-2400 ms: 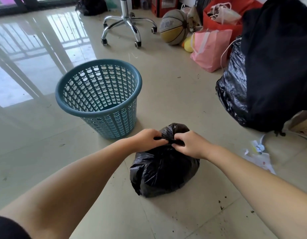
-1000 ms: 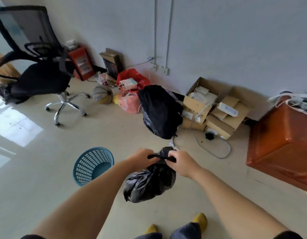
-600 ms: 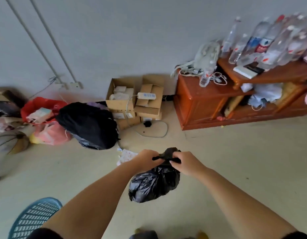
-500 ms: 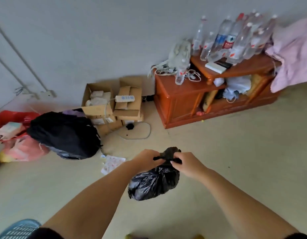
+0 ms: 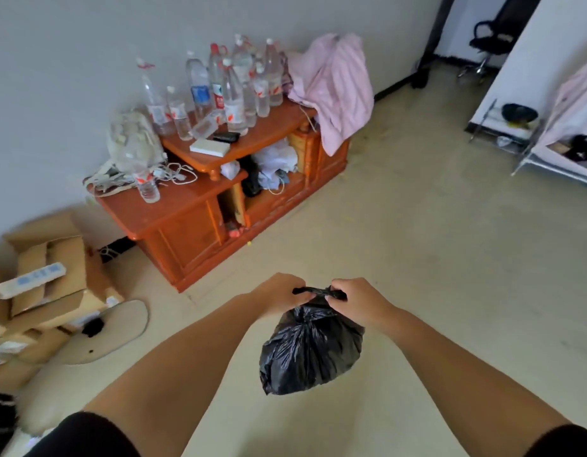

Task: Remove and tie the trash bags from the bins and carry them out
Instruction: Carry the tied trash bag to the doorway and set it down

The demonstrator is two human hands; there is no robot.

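Both hands grip the twisted neck of a small black trash bag (image 5: 310, 352), one at each end of a short taut band of plastic. In the head view, the left hand (image 5: 280, 296) curls its fingers round the left end and the right hand (image 5: 356, 300) pinches the right end, knuckles up. The bag hangs in the air between the forearms, clear of the floor (image 5: 450, 258), in front of the person's body.

The bag appears tied or nearly so, and it is off the ground, so the step in hand is probably the carrying out. The next move likely calls for a firm hold on the neck, perhaps with one hand, and a walk toward the dark doorway (image 5: 450, 31) at the far right.

The bag is thin, glossy, crinkled plastic, bulging into a lumpy rounded shape with many creases. The floor is pale, smooth and slightly dusty. A low cabinet (image 5: 200, 222) of shiny reddish wood stands against the grey wall, crowded with clear plastic bottles (image 5: 233, 94), tangled white cables and a draped pink cloth (image 5: 331, 90). Open cardboard boxes (image 5: 45, 285) sit at the left.
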